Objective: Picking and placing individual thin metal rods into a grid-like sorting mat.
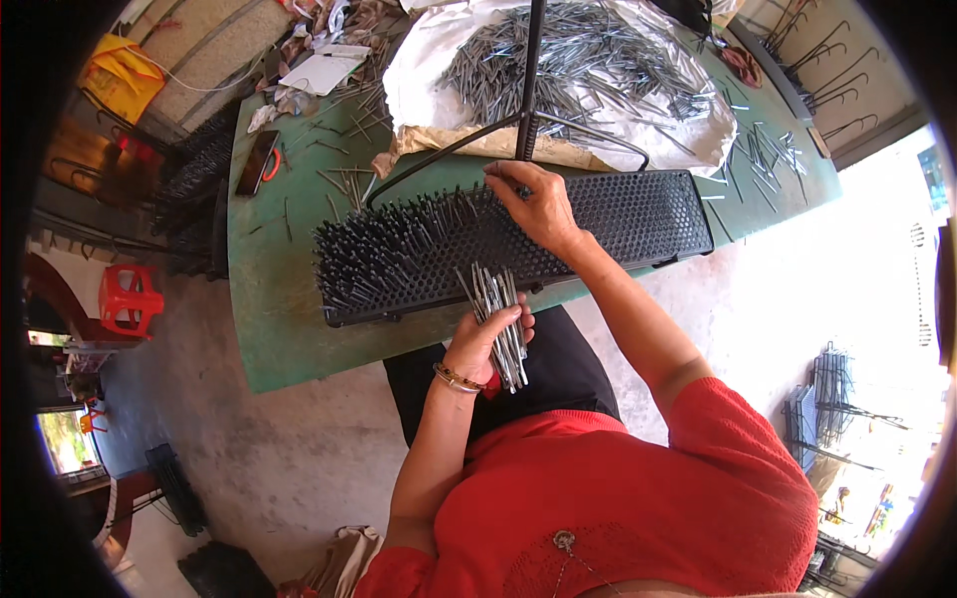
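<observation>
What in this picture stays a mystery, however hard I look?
All in the head view:
Whether the right hand pinches anything: its own fingers cover the spot.
How many rods the left hand holds: they overlap, and the thumb covers some.
The exact count in the heap: pieces overlap and are too small.
The top of the black post: cut off by the upper edge.
</observation>
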Motion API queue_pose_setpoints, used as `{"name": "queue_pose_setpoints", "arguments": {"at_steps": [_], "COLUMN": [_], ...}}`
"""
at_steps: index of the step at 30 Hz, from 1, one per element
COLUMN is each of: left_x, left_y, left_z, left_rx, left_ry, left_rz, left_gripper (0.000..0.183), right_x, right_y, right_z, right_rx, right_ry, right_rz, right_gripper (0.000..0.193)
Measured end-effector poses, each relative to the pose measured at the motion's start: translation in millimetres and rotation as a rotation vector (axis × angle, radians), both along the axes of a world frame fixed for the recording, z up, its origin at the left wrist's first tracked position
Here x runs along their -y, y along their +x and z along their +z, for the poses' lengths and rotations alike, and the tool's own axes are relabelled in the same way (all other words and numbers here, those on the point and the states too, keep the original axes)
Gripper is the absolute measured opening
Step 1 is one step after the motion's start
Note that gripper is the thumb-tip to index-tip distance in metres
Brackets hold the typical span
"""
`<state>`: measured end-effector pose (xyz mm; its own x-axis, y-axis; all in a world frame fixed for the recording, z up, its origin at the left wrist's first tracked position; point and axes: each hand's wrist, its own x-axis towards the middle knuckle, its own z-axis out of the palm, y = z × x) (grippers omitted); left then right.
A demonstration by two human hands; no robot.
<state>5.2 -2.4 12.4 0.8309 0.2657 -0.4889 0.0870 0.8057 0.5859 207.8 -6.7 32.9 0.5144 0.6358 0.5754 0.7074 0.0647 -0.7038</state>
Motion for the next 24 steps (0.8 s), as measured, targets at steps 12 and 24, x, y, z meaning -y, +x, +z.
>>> {"name": "queue_pose_setpoints", "arguments": {"at_steps": [12,24], "left_x": [-0.3,-0.3], "left_y": [-0.9,-2.1], "left_z": [-0.9,-3.1], "left_rx": [0.007,-0.001], "left_ry": [-0.001,-0.016], "left_rz": [0.002,0.006], "left_gripper": [0.022,0.021], "right_x": [0.1,1.8], "right_y": [-1.0,-1.2], "right_z": [10.7,8.8], "right_rx": [0.069,0.003], "right_ry": [-0.13,-0.128], "right_rz": [0.048,0.057], "right_gripper": [0.018,0.016]}}
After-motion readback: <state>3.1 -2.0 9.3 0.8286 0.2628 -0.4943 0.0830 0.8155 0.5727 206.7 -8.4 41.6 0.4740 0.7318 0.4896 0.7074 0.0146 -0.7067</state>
